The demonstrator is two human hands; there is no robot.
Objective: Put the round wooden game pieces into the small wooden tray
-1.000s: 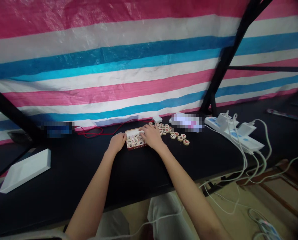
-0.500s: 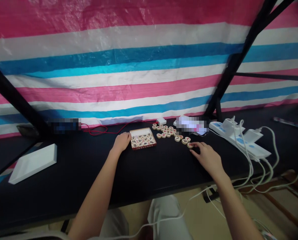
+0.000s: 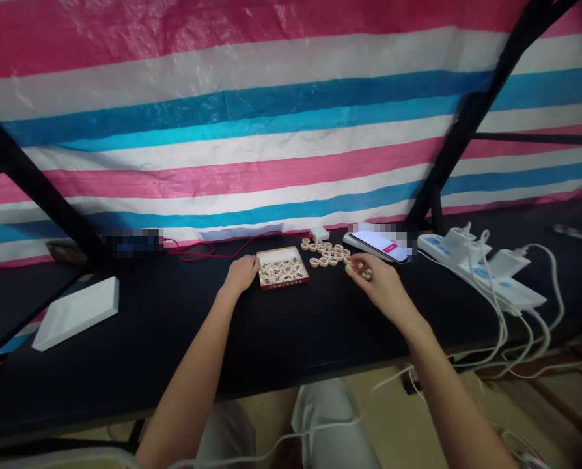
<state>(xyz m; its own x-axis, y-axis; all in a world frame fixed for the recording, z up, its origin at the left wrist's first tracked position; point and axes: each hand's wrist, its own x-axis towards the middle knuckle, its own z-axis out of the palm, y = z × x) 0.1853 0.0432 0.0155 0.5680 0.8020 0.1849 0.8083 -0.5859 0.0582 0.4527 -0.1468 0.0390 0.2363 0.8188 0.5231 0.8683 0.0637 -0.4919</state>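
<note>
My left hand (image 3: pixel 242 273) is closed on the left edge of a small open box (image 3: pixel 283 283) with a reddish-brown front. Inside the box lie rows of round, pale xiangqi pieces (image 3: pixel 284 272) with dark characters. My right hand (image 3: pixel 383 286) is closed over the near end of a group of loose xiangqi pieces (image 3: pixel 323 262), many marked in red. Its thumb and fingertips are pinched on a piece (image 3: pixel 349 268), partly hidden by the fingers. Another piece (image 3: pixel 366 274) shows beside the fingers.
A white box lid (image 3: pixel 79 312) lies at left on the black table (image 3: pixel 281 339). Behind the pieces are a white charger (image 3: pixel 319 234) with a red cable and a phone (image 3: pixel 381 246). A power strip (image 3: pixel 491 273) with several cables lies at right.
My right hand has moved left and slightly away from me, from the nearest piece to farther in among the pieces. My left hand stays at the box. The view has shifted slightly.
</note>
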